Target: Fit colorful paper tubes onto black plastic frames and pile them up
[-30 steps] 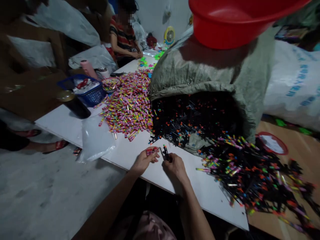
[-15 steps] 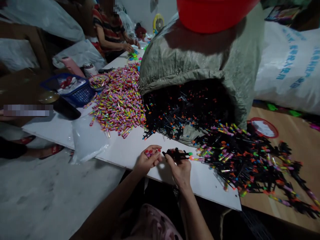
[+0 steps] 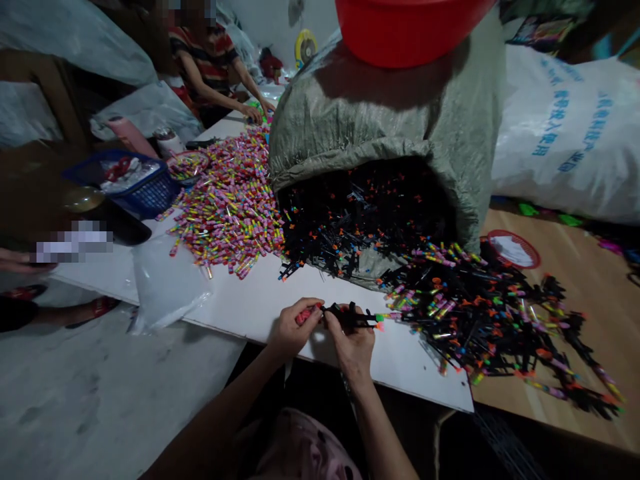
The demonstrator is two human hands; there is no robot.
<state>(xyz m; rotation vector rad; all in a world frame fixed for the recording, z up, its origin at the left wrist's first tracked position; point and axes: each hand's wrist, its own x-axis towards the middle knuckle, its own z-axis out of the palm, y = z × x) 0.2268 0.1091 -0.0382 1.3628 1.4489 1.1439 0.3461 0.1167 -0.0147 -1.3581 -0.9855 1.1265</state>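
Note:
Small pink-and-red candy tubes [image 3: 304, 315] are gripped in my left hand [image 3: 287, 333], its fingers curled round them. My right hand [image 3: 357, 353] is closed on a black toy gun [image 3: 350, 316] with green and orange bits at its muzzle. The gun's rear end meets the tube at my left fingertips; whether it has gone in is too small to tell. Both hands are above the front edge of the white table [image 3: 245, 300]. Beyond them, black toy guns [image 3: 325, 243] spill from a grey-green sack [image 3: 380, 127], and many candy tubes [image 3: 230, 207] lie heaped to its left.
Toy guns, some with tubes attached, form another pile [image 3: 475, 320] at right. A red basin [image 3: 410, 33] rests on the sack. At left are a clear plastic bag [image 3: 167, 287], a dark bottle [image 3: 123, 220] and a blue basket [image 3: 145, 190]. A co-worker [image 3: 205, 67] sits across.
My hands have come together, bringing the gun's rear end to the tube at my left fingertips. My left fingers have closed further over the tubes. The view has shifted slightly to the right.

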